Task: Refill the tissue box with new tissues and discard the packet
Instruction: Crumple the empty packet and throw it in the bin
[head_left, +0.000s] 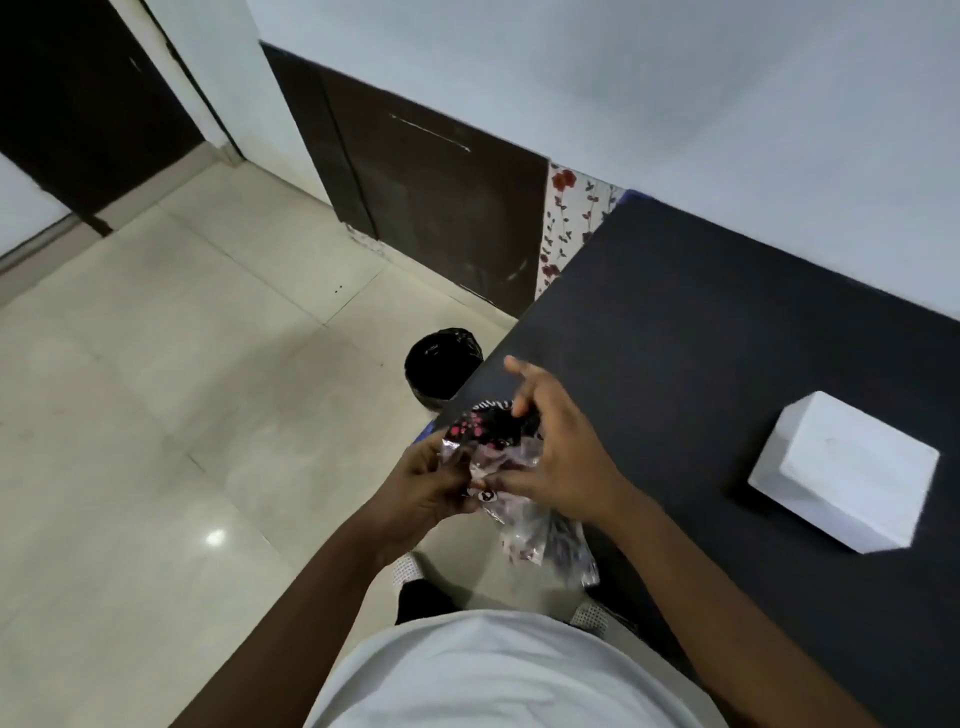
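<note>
A crumpled clear plastic packet (511, 467) with black and pink print is held between both hands, over the near left corner of the black table (701, 322). My left hand (423, 486) grips its left side. My right hand (558, 447) pinches its top and right side, index finger sticking out. The packet's loose end hangs down below the hands. A plain white tissue box (844, 470) sits on the table to the right, apart from my hands. Its opening is not visible. A small bin with a black liner (441, 364) stands on the floor just beyond the table corner.
Pale floor tiles (182, 389) spread to the left. A dark wooden panel (441, 208) and a white wall run behind the table. A floral cloth (569, 223) hangs at the table's far left end. My feet (415, 582) are below the packet.
</note>
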